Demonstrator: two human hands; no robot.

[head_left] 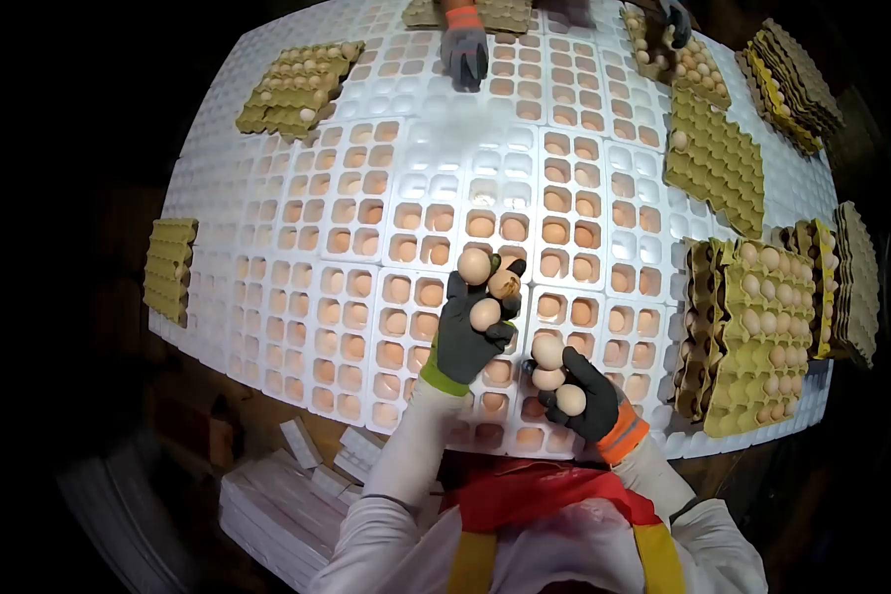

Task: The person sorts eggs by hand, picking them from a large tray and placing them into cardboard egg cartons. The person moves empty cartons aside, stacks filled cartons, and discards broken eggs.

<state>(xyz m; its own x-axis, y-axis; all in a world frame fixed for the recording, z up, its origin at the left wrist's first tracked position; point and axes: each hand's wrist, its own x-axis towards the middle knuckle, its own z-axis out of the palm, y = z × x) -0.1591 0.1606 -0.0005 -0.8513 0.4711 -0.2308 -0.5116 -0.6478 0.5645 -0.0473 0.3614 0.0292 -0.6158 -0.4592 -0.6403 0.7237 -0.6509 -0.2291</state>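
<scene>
My left hand (465, 342), in a dark glove with a green cuff, is closed around several eggs. A pale egg (474, 265) sits at its fingertips, a brown-stained egg (505, 285) lies to the right, and another egg (485, 315) rests nearer the palm. To the right, my right hand (592, 401) wears a dark glove with an orange cuff. It holds an upper egg (547, 350), a middle egg (548, 379) and a lower egg (570, 400). Both hands are above white foam trays (538, 213), whose square cells mostly contain eggs; some cells beyond my left hand hold none.
A partly filled egg carton (728, 391) stands on stacked cartons at right. Other cartons lie at far left (171, 267), upper left (302, 87) and upper right (715, 158). Across the table are a co-worker's gloved hand (464, 57) and another dark glove (677, 25).
</scene>
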